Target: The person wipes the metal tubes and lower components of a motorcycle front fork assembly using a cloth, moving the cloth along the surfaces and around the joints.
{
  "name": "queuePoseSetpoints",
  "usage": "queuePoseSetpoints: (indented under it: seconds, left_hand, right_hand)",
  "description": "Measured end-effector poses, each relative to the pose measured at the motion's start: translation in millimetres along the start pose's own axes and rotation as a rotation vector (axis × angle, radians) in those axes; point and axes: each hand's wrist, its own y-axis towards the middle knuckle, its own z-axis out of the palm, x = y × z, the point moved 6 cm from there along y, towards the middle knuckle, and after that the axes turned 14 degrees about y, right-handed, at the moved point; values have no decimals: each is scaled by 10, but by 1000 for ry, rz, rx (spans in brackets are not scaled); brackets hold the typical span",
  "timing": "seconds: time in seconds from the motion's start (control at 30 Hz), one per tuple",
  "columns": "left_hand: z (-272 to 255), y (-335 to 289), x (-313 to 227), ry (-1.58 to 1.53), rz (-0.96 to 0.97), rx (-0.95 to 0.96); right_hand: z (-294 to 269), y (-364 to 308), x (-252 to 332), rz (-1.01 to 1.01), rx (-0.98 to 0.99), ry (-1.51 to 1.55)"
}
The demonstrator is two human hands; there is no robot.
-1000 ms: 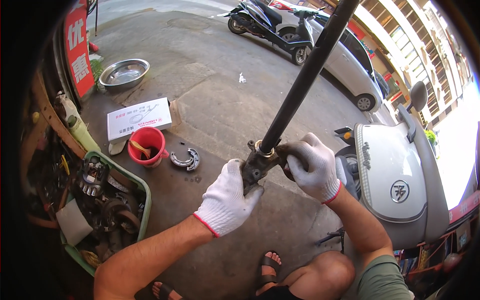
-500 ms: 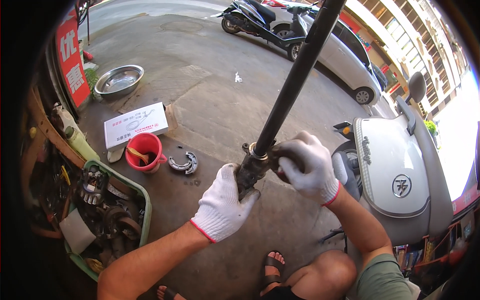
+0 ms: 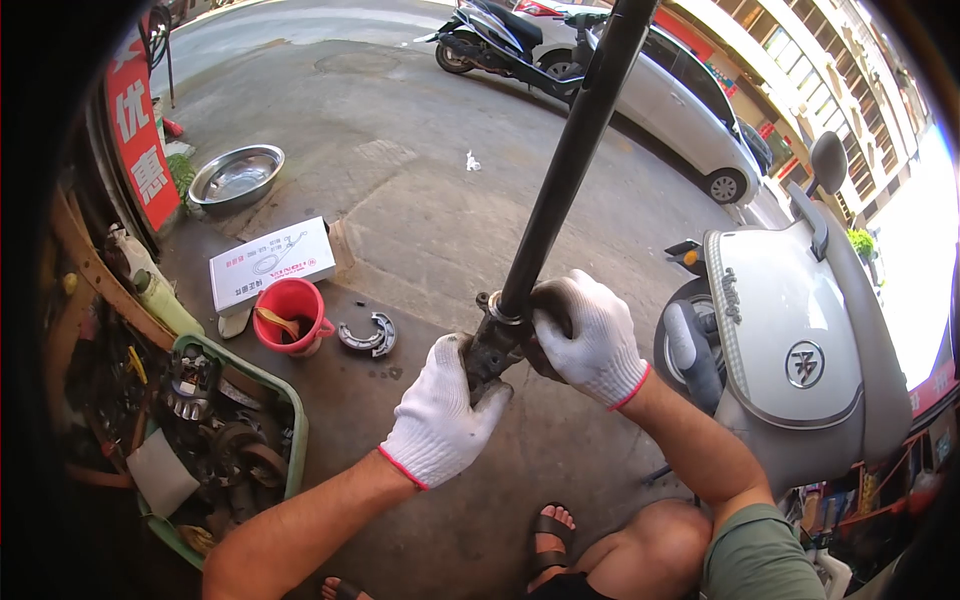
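A long black metal tube [image 3: 562, 185] slants up and away to the right, with a dark, greasy metal fitting [image 3: 490, 352] and a bright ring at its lower end. My left hand [image 3: 440, 415], in a white knit glove with a red cuff edge, is wrapped round this fitting from the left. My right hand [image 3: 592, 338], gloved alike with soiled fingertips, is closed at the fitting's right side. Its fingers grip a dark rounded part [image 3: 540, 360], mostly covered by the glove; its kind cannot be made out.
Two curved brake shoes [image 3: 368, 336] lie beside a red bucket [image 3: 306, 288]. Left of them are a white box [image 3: 272, 262], a metal basin [image 3: 238, 178] and a green crate [image 3: 296, 425] of greasy parts. A grey scooter [image 3: 785, 330] stands at right.
My right hand has come left and slightly down, closer against the fitting, with the dark part. The tube's upper end has shifted left in view. My left hand keeps its grip.
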Motion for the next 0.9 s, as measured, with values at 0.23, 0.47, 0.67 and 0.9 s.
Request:
queuePoseSetpoints:
  seconds: [0.23, 0.47, 0.67, 0.9]
  left_hand:
    - [47, -22, 21, 32, 28, -17]
    - [61, -27, 29, 9, 0, -5]
    - [63, -43, 12, 23, -6, 19]
    - [37, -39, 2, 77, 44, -60]
  right_hand:
    - [-276, 71, 441, -209, 15, -43]
    - [140, -33, 553, -188, 140, -277]
    - [151, -20, 401, -185, 154, -118]
    - [-373, -34, 126, -77, 120, -116]
